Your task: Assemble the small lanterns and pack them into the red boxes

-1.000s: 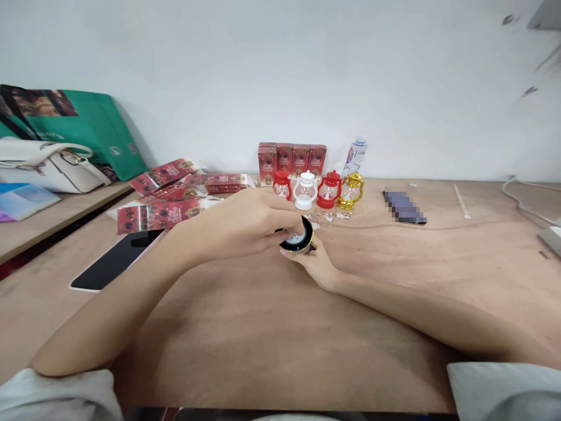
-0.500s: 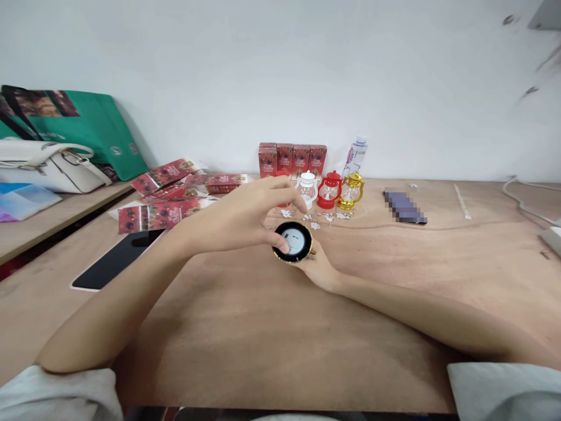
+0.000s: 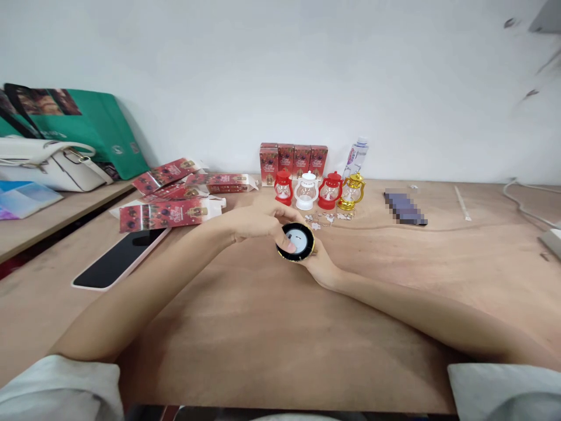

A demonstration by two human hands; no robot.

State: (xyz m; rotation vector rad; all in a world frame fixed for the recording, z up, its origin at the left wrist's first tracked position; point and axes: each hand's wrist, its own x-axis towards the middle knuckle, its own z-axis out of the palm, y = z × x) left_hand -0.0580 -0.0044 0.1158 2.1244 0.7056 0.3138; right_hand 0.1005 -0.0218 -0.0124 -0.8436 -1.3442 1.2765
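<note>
A small lantern (image 3: 302, 241) is held above the middle of the table, its round underside turned up toward me. The base is black with a gold edge and a white disc in the centre. From behind and to the right, my right hand (image 3: 325, 268) is wrapped round it, with most fingers hidden. My left hand (image 3: 263, 223) grips its left side, with the thumb laid on the white disc. Beyond my hands stand a red lantern (image 3: 283, 188), a white lantern (image 3: 306, 192), another red lantern (image 3: 330, 192) and a gold lantern (image 3: 351, 193).
Small white tags (image 3: 316, 225) lie before the lanterns. Red printed boxes (image 3: 293, 159) and a bottle (image 3: 356, 158) stand by the wall. At left are flattened red boxes (image 3: 166, 214), a phone (image 3: 118, 261) and a white handbag (image 3: 52, 164). A dark phone (image 3: 404, 208) lies at right.
My left hand has lowered, and its raised fingers have closed in round the lantern's side. The red lantern behind it has come into view. My right hand stays nearly still.
</note>
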